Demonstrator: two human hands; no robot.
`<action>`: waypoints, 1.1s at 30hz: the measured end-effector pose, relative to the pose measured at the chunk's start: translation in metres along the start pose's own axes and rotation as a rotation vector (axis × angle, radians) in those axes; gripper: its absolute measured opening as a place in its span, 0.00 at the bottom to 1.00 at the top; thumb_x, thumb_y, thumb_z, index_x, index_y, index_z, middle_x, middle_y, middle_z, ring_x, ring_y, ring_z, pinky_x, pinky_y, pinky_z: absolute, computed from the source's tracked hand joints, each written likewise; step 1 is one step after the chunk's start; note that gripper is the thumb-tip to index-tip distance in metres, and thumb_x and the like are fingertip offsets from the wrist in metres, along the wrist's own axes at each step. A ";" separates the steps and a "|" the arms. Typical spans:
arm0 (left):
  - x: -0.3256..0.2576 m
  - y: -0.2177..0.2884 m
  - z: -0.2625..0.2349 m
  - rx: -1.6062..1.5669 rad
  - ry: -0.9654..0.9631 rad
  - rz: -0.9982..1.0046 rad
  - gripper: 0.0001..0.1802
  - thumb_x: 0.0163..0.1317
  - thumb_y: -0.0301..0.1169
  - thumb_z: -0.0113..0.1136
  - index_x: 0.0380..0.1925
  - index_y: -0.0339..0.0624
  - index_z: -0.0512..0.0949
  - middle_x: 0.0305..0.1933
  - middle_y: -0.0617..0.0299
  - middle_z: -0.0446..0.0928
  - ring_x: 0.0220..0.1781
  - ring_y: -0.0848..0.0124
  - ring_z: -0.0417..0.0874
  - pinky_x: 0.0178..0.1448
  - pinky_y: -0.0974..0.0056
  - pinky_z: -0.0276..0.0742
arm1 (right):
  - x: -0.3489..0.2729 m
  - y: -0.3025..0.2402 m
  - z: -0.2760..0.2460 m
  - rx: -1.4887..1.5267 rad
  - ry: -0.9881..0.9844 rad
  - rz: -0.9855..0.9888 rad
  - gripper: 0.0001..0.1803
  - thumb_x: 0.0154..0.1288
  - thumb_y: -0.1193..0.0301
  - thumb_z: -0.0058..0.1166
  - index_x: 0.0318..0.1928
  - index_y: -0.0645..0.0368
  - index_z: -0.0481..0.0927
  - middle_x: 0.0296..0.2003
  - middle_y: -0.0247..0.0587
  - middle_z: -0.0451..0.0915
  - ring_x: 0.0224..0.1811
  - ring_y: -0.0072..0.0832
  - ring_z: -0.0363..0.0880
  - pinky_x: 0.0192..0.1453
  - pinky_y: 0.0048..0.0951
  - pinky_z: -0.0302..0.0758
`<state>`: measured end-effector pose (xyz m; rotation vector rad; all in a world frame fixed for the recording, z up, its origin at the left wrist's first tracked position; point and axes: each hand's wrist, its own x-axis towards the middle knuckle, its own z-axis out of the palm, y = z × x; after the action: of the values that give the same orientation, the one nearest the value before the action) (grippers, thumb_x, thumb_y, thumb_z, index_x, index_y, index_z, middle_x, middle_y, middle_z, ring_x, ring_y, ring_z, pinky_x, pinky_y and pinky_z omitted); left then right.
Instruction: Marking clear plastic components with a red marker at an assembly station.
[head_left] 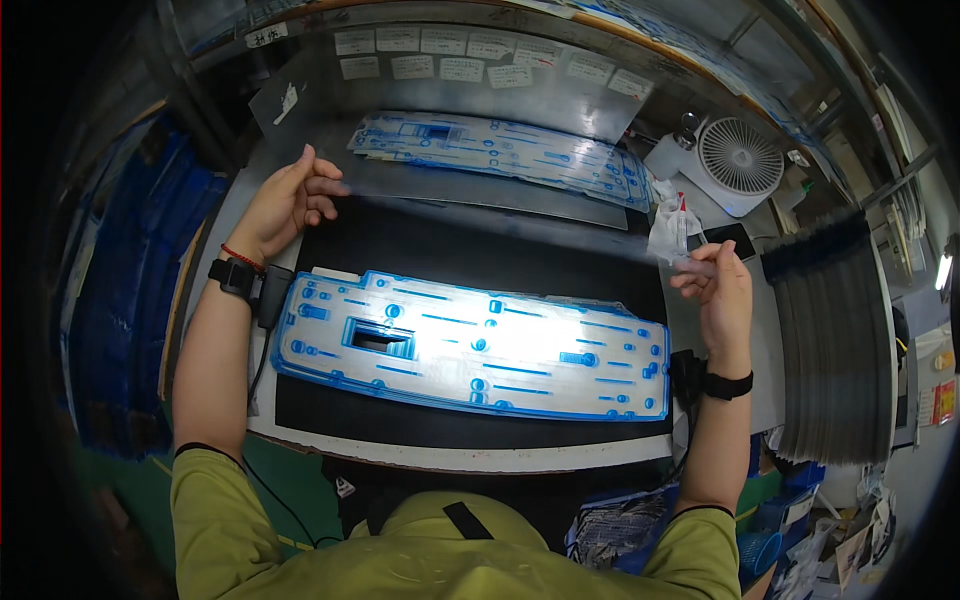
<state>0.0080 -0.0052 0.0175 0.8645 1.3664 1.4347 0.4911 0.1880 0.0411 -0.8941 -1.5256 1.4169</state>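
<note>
Two bare hands in view, raised apart above the worktop (480, 458). Our left hand (290, 200) is up near the far left corner of the black mat (420, 248), thumb raised, fingers partly curled. Our right hand (715, 290) is just past the mat's right side, fingers bent, thumb near them. A thin, see-through, blurred strip (520, 222) seems to run between the two sets of fingertips; looks like the edge of a clear sheet, but too blurred for us to tell whether either hand grips it.

Below and between our hands, the front stack of clear panels (470, 345) lies flat on the mat: long, blue-edged, with blue slots and round marks, a rectangular opening toward the left, strong glare mid-right. Neither hand touches its top. Behind the strip, we see a back stack of similar panels (500, 155), in front of an upright sheet with white labels (500, 62).

To the right: white fan (740, 158), crumpled plastic bag (665, 235), red-tipped pen (682, 218) by the bag, then a tall pile of dark sheets (830, 340). To the left, a blue pile (135, 290) beside the worktop. We wear a dark watch (236, 277) on the left wrist, a black band (728, 386) on the right.
</note>
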 end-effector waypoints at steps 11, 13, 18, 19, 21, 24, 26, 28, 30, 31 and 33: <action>0.005 -0.007 -0.002 0.251 0.026 0.007 0.17 0.70 0.37 0.55 0.55 0.45 0.75 0.39 0.72 0.80 0.37 0.85 0.77 0.38 0.79 0.74 | 0.005 0.009 -0.004 -0.129 -0.094 -0.033 0.19 0.68 0.73 0.57 0.56 0.67 0.72 0.33 0.32 0.84 0.30 0.12 0.78 0.29 0.13 0.72; 0.005 -0.007 -0.005 0.245 0.005 -0.003 0.16 0.70 0.37 0.56 0.54 0.45 0.76 0.39 0.73 0.80 0.38 0.85 0.77 0.39 0.78 0.73 | 0.004 0.008 -0.001 -0.097 -0.101 -0.008 0.15 0.69 0.73 0.56 0.53 0.66 0.73 0.33 0.32 0.84 0.28 0.13 0.79 0.28 0.12 0.73; 0.006 -0.009 -0.007 0.246 -0.028 0.016 0.15 0.70 0.37 0.55 0.51 0.43 0.75 0.38 0.71 0.79 0.36 0.85 0.76 0.35 0.79 0.71 | 0.006 0.013 -0.004 -0.030 -0.132 0.019 0.13 0.71 0.72 0.54 0.51 0.65 0.72 0.33 0.34 0.83 0.26 0.15 0.80 0.26 0.14 0.75; 0.006 -0.008 -0.006 0.253 -0.036 0.012 0.15 0.70 0.37 0.55 0.52 0.42 0.75 0.38 0.71 0.79 0.34 0.85 0.76 0.34 0.80 0.71 | 0.006 0.012 -0.003 -0.027 -0.152 0.032 0.14 0.71 0.72 0.54 0.52 0.65 0.71 0.32 0.34 0.83 0.26 0.16 0.80 0.26 0.15 0.75; 0.005 -0.008 -0.004 0.255 -0.049 0.009 0.16 0.70 0.37 0.55 0.52 0.41 0.74 0.38 0.69 0.79 0.32 0.85 0.76 0.31 0.81 0.71 | 0.002 0.007 0.001 -0.061 -0.153 0.101 0.19 0.71 0.71 0.54 0.57 0.66 0.68 0.31 0.34 0.82 0.24 0.17 0.79 0.25 0.16 0.76; 0.006 -0.010 -0.006 0.256 -0.053 0.011 0.16 0.71 0.36 0.55 0.53 0.40 0.73 0.37 0.68 0.79 0.30 0.85 0.77 0.28 0.82 0.71 | -0.002 0.001 0.008 -0.179 -0.118 0.163 0.28 0.69 0.70 0.57 0.64 0.66 0.63 0.34 0.36 0.80 0.24 0.18 0.78 0.28 0.17 0.76; 0.006 -0.009 -0.004 0.273 -0.060 0.003 0.15 0.71 0.35 0.54 0.53 0.39 0.72 0.37 0.67 0.79 0.28 0.85 0.78 0.27 0.82 0.71 | -0.004 0.006 0.006 -0.312 -0.113 0.126 0.35 0.65 0.69 0.61 0.68 0.65 0.60 0.40 0.39 0.77 0.27 0.20 0.77 0.33 0.18 0.76; 0.004 -0.006 -0.003 0.288 -0.053 -0.005 0.15 0.71 0.36 0.54 0.52 0.39 0.72 0.37 0.67 0.79 0.28 0.84 0.79 0.27 0.82 0.72 | -0.002 0.019 -0.002 -0.470 -0.148 0.016 0.43 0.59 0.67 0.68 0.70 0.63 0.60 0.47 0.41 0.74 0.34 0.23 0.77 0.38 0.21 0.76; 0.002 -0.003 0.000 0.297 -0.048 -0.015 0.15 0.72 0.36 0.53 0.52 0.39 0.72 0.37 0.66 0.79 0.28 0.84 0.80 0.27 0.82 0.72 | -0.005 0.014 -0.007 -0.664 -0.291 -0.038 0.46 0.52 0.65 0.72 0.69 0.60 0.63 0.50 0.42 0.71 0.41 0.26 0.75 0.44 0.24 0.74; 0.001 -0.003 0.002 0.298 -0.047 -0.022 0.15 0.72 0.36 0.53 0.53 0.39 0.72 0.37 0.66 0.79 0.28 0.84 0.80 0.27 0.82 0.72 | -0.008 0.009 -0.005 -0.760 -0.363 -0.067 0.47 0.48 0.64 0.75 0.68 0.59 0.65 0.52 0.43 0.70 0.45 0.27 0.74 0.47 0.26 0.74; 0.000 -0.003 0.000 0.309 -0.038 -0.030 0.16 0.72 0.36 0.53 0.53 0.39 0.72 0.37 0.65 0.79 0.27 0.84 0.80 0.27 0.82 0.72 | -0.010 0.000 0.001 -0.749 -0.618 -0.089 0.47 0.44 0.62 0.77 0.66 0.58 0.69 0.52 0.43 0.70 0.48 0.29 0.73 0.50 0.27 0.73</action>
<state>0.0088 -0.0049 0.0144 1.0575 1.5901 1.1949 0.4942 0.1782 0.0400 -0.8147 -2.6289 1.0979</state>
